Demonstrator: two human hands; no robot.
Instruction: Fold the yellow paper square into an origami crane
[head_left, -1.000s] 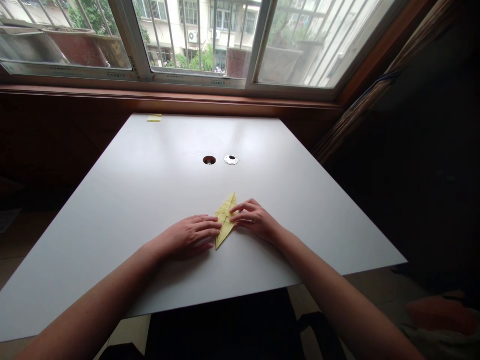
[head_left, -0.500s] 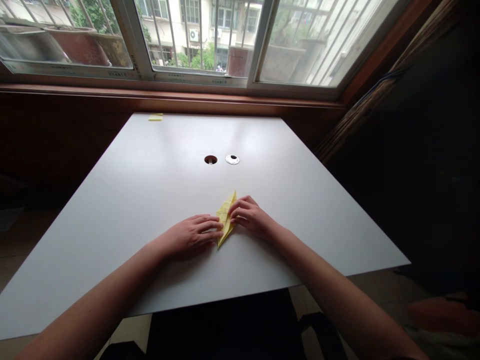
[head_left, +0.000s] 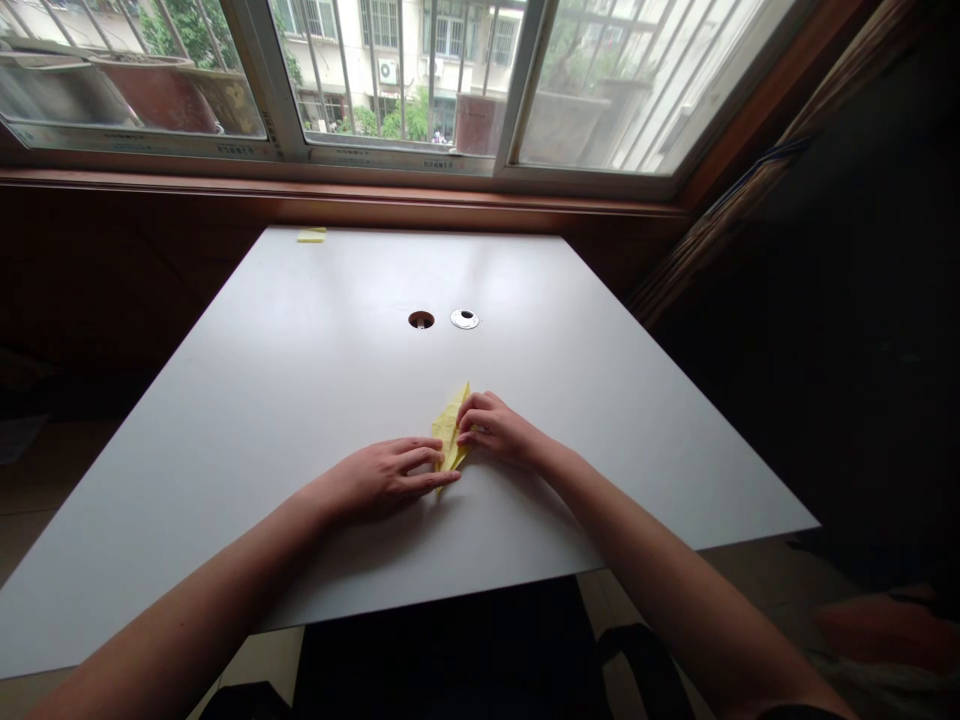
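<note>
A folded piece of yellow paper (head_left: pixel 451 420) lies on the white table (head_left: pixel 345 360), narrow and pointed at its far and near ends. My left hand (head_left: pixel 397 468) rests flat from the left, fingers stretched out, their tips across the paper's lower part. One of those fingers reaches over the near point and hides part of it. On the other side my right hand (head_left: pixel 499 428) is closed, its bent fingers pinching the paper's right edge near the middle. Those fingertips cover some of the folds.
Toward the back of the table are a round cable hole (head_left: pixel 421 320) and a silver ring-shaped cover (head_left: pixel 465 319). A small yellow paper pad (head_left: pixel 311 235) lies at the far left edge. Beyond stands a barred window (head_left: pixel 405 80), and a curtain (head_left: pixel 780 160) hangs on the right.
A finger of my left hand has stretched out to the right over the paper's near point. My right fingers have curled slightly more at the paper's edge.
</note>
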